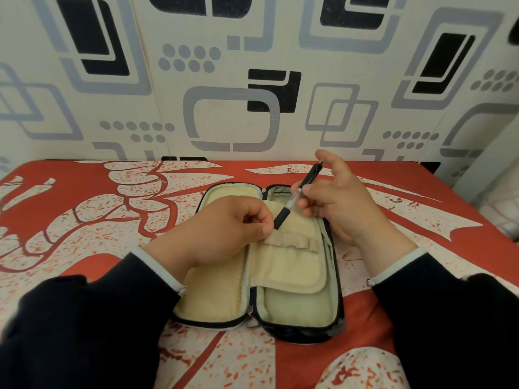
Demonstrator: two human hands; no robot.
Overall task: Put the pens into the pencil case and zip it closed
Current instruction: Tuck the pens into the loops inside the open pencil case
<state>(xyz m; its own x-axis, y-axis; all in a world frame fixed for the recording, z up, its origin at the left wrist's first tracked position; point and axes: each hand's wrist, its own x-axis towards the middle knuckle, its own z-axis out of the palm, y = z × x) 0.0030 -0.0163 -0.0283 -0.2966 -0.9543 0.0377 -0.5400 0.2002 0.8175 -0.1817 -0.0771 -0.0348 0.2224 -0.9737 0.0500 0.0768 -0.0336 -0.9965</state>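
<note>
Fingers (304, 196) of the right hand (345, 203) pinch a pen (297, 196) (tip down) over the open pencil case (295, 279).

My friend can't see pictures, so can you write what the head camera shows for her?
A person's right hand holds a black pen, tip down, over an open pencil case with a cream lining. The left hand pinches the case's inner flap by its elastic loops. The case lies on a red and white patterned cloth.

Red-patterned bedsheet (84, 209), geometric wallpaper (224, 80)
</note>
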